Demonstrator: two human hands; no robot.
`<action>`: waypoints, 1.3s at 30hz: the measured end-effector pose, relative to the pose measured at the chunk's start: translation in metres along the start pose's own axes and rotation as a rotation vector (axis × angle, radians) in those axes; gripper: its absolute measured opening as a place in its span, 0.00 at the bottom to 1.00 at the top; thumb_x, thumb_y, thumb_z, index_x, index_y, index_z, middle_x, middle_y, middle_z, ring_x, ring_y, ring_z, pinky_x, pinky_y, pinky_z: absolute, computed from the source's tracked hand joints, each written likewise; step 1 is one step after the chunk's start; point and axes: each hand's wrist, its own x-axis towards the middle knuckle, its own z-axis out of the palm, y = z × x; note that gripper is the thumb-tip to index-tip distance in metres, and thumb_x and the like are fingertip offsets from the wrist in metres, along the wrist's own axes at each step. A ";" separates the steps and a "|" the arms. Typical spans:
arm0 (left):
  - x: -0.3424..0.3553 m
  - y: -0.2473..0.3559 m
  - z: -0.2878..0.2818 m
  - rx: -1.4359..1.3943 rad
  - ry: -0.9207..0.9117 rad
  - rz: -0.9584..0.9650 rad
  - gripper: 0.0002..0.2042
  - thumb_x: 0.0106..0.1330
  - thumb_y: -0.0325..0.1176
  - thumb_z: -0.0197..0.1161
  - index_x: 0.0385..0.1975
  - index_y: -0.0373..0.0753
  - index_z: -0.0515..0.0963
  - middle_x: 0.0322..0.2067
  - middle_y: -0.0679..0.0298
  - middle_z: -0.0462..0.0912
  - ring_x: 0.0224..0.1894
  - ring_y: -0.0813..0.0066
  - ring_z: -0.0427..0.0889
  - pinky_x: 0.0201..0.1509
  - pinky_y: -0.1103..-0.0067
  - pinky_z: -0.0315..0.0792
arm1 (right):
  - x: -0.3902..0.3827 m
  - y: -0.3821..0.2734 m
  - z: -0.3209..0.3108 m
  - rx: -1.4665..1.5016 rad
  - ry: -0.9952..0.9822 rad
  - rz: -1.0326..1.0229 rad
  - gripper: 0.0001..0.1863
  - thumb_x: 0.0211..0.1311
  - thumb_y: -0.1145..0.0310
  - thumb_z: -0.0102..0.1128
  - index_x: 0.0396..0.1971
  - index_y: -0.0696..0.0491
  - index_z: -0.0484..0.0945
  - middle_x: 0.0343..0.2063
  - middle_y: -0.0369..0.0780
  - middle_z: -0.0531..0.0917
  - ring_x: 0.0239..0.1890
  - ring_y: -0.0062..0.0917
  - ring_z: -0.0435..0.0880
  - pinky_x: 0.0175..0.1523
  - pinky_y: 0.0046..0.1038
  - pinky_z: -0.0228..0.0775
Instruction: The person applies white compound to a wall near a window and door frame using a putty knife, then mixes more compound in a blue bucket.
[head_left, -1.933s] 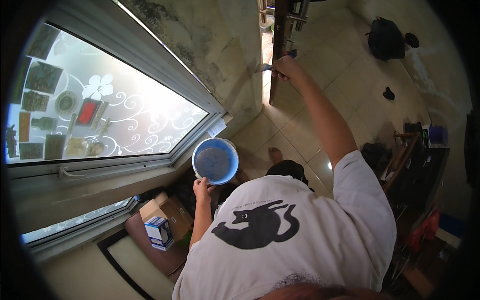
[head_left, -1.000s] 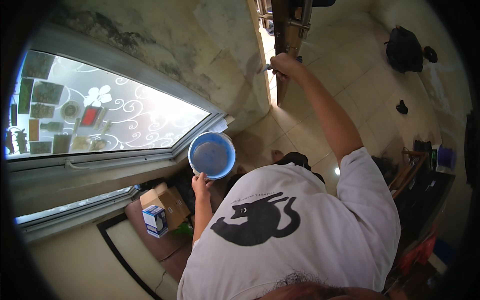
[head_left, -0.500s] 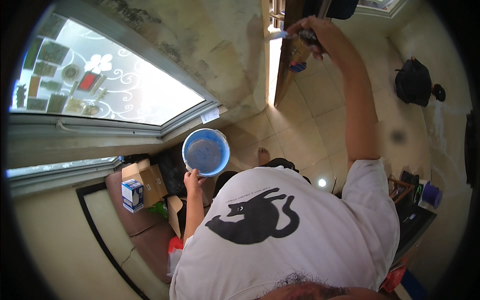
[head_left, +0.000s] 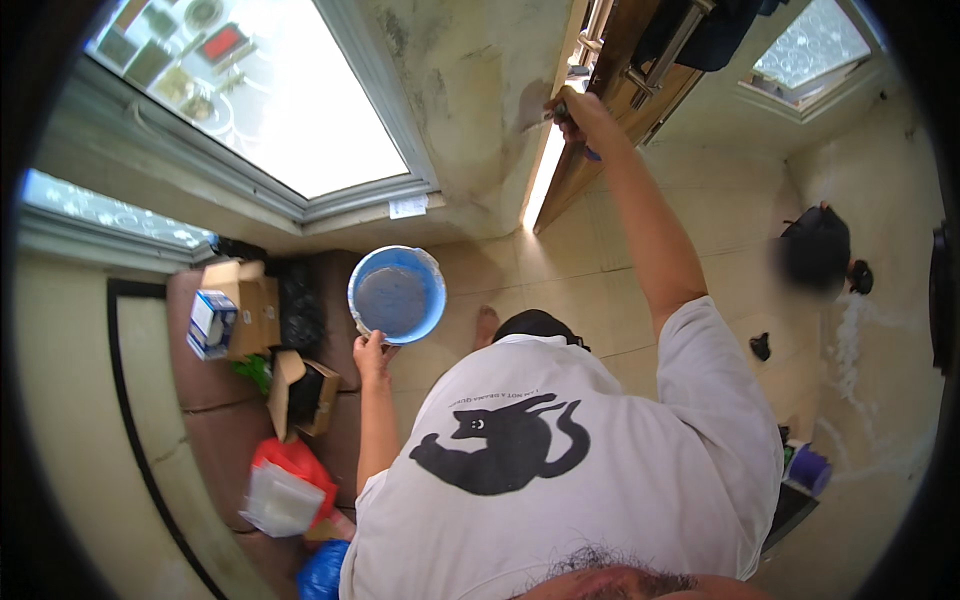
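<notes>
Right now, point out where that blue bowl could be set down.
Bare tiled floor shows between the blue bowl in the left hand and the wooden door. The brown surface on the left is crowded with cardboard boxes and bags.

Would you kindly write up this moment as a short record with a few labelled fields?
Left hand: the left hand grips the rim of a blue bowl holding grey paste.
Right hand: the right hand is raised, holding a tool whose kind I cannot tell against the stained wall beside a wooden door.
Surroundings: window on the left; cardboard boxes and a red bag below it.
</notes>
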 end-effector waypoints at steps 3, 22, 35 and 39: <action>-0.024 -0.031 -0.014 -0.055 0.017 -0.041 0.11 0.59 0.26 0.58 0.41 0.32 0.70 0.38 0.57 0.78 0.36 0.63 0.85 0.43 0.62 0.87 | -0.022 -0.044 -0.011 0.011 -0.010 -0.113 0.20 0.68 0.55 0.49 0.36 0.57 0.83 0.20 0.34 0.76 0.17 0.17 0.72 0.21 0.23 0.66; -0.146 -0.098 0.020 -0.292 0.458 -0.052 0.10 0.66 0.29 0.58 0.41 0.34 0.66 0.39 0.58 0.72 0.46 0.52 0.81 0.52 0.49 0.82 | 0.014 0.056 -0.013 0.078 -0.228 0.148 0.21 0.73 0.52 0.52 0.35 0.57 0.80 0.19 0.33 0.73 0.18 0.17 0.74 0.24 0.23 0.75; -0.124 -0.091 0.096 -0.377 0.351 -0.048 0.11 0.62 0.27 0.59 0.40 0.33 0.65 0.39 0.58 0.72 0.40 0.52 0.84 0.45 0.55 0.87 | -0.030 -0.091 -0.044 0.260 -0.401 -0.142 0.28 0.72 0.43 0.53 0.41 0.58 0.80 0.20 0.35 0.75 0.18 0.20 0.77 0.28 0.24 0.79; -0.116 -0.081 0.096 -0.347 0.318 -0.022 0.12 0.61 0.28 0.59 0.40 0.32 0.66 0.38 0.58 0.73 0.38 0.56 0.85 0.43 0.57 0.87 | -0.057 -0.099 -0.050 0.138 -0.379 -0.207 0.31 0.70 0.39 0.52 0.42 0.58 0.79 0.20 0.34 0.75 0.18 0.19 0.77 0.28 0.27 0.82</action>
